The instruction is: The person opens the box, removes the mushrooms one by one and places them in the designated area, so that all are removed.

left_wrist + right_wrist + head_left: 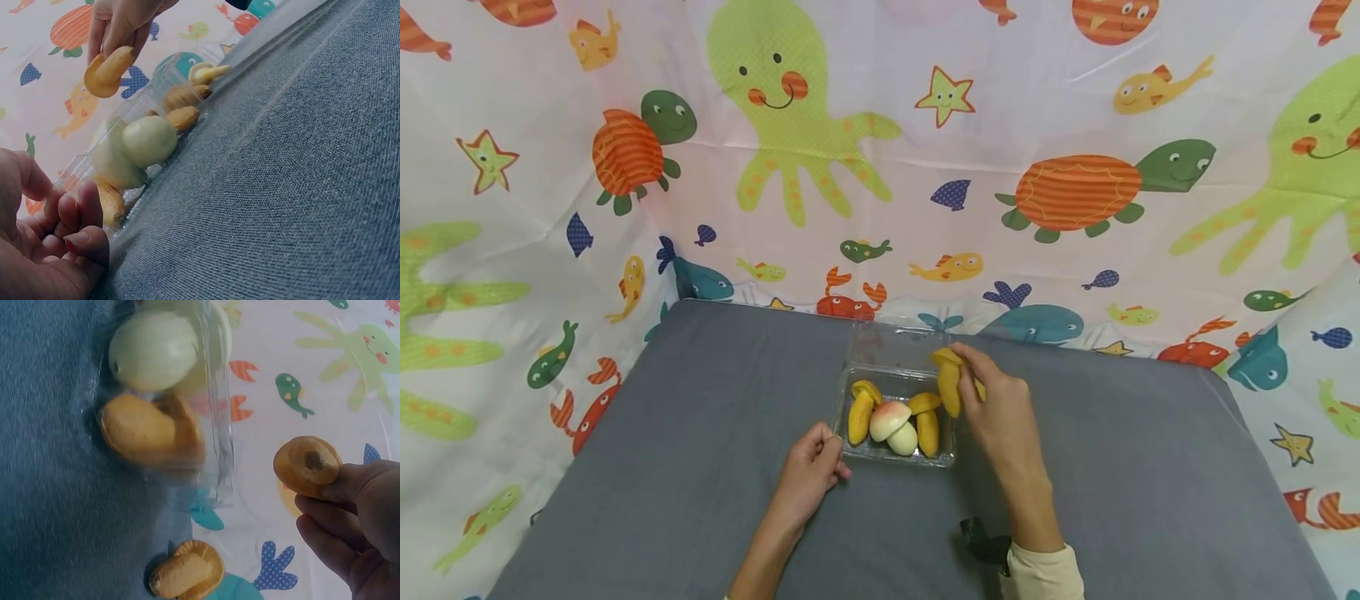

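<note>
A clear plastic box (895,457) stands on the table, its lid (898,346) folded back. Inside lie a yellow toy mushroom (860,417) on the left, a red-and-white toy mushroom (891,421) in the middle and another yellow one (928,429) on the right. My left hand (808,471) pinches the box's left edge with thumb and forefinger, the other fingers curled. Above the box's right back corner, my right hand (1000,408) holds a yellow toy mushroom (950,383) between thumb and fingers. One more yellow toy mushroom (187,570) lies outside the box, mostly hidden behind the right hand in the head view.
Grey cloth covers the table (715,433). A curtain (880,167) printed with sea animals rises behind it and along both sides. Near the right wrist, a dark strap (981,542) hangs by the light sleeve (1045,571).
</note>
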A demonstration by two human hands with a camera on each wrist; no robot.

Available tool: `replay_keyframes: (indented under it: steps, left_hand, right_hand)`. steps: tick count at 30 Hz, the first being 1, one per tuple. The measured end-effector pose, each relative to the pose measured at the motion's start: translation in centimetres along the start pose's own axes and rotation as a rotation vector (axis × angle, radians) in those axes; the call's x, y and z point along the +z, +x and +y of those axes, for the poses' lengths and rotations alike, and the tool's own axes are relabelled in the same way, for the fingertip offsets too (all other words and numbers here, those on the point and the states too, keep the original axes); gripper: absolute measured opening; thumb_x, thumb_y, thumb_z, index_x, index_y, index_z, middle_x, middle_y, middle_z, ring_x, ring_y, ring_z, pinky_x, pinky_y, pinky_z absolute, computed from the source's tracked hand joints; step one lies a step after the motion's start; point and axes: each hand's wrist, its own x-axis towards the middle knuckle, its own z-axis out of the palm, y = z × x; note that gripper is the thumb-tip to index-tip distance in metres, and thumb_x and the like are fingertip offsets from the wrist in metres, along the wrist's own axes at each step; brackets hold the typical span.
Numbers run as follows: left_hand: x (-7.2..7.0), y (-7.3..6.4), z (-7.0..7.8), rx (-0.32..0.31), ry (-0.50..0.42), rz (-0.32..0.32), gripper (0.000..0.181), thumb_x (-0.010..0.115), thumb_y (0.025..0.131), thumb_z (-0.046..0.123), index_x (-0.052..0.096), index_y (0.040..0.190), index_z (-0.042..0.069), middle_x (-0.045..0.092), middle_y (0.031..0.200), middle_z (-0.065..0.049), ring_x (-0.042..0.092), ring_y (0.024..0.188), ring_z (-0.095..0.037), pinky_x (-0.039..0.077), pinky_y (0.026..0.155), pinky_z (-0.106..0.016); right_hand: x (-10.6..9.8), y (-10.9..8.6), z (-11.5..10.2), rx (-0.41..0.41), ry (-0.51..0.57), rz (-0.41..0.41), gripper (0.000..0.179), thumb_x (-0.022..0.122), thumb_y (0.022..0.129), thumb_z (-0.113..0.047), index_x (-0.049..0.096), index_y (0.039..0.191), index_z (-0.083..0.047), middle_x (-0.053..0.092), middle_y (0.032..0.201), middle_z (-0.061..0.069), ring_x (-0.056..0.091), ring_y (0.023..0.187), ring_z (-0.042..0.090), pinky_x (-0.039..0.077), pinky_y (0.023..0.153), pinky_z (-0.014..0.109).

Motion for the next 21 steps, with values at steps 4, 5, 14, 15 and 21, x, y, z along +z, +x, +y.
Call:
replay_keyframes:
  steps: [4,5,14,15,21]
  left_hand:
    - [0.0,0.0,-0.1,-0.002,0.0,-0.001,0.023,0.052,0.105,0.008,0.047,0.083,0.006,0.056,0.074,-0.009,0.069,0.073,-0.025,0.043,0.057,-0.022]
    - [0.0,0.0,-0.1,-0.002,0.0,0.0,0.023,0.052,0.105,0.008,0.047,0.083,0.006,0.056,0.074,-0.009,0.069,0.073,-0.025,0.043,0.057,-0.021]
    - [0.1,0.1,-0.1,0.016,0.013,-0.003,0.022,0.054,0.105,0.009,0.05,0.083,0.006,0.06,0.073,-0.011,0.07,0.073,-0.025,0.043,0.056,-0.021]
    - [0.1,0.1,-0.1,0.016,0.012,-0.003,0.022,0.054,0.105,0.009,0.05,0.083,0.006,0.06,0.073,-0.011,0.07,0.072,-0.024,0.043,0.056,-0.021]
    - [0.0,0.1,-0.2,0.01,0.019,0.008,0.023,0.053,0.104,0.008,0.049,0.082,0.006,0.059,0.072,-0.01,0.069,0.071,-0.023,0.043,0.056,-0.02]
  right_hand:
    - [-0.3,-0.1,0.8,-0.004,0.003,0.018,0.033,0.068,0.101,-0.004,0.071,0.133,-0.01,0.079,0.102,0.014,0.039,0.044,0.01,0.035,0.043,0.028]
    - [-0.4,-0.1,1.0,-0.004,-0.003,0.022,0.033,0.067,0.101,-0.004,0.071,0.134,-0.01,0.079,0.102,0.014,0.041,0.045,0.011,0.036,0.043,0.029]
    - [-0.9,-0.1,2.7,0.0,-0.015,0.065,0.031,0.067,0.101,0.0,0.072,0.13,-0.006,0.076,0.086,0.011,0.045,0.05,0.014,0.04,0.047,0.03]
    - [-1.0,-0.1,2.9,-0.002,-0.018,0.068,0.03,0.067,0.1,0.0,0.072,0.13,-0.006,0.077,0.09,0.013,0.045,0.05,0.015,0.039,0.046,0.03]
    - [-1.5,0.0,3.9,0.004,-0.032,0.099,0.03,0.069,0.099,0.0,0.074,0.129,-0.007,0.079,0.111,0.014,0.036,0.046,0.01,0.03,0.042,0.023]
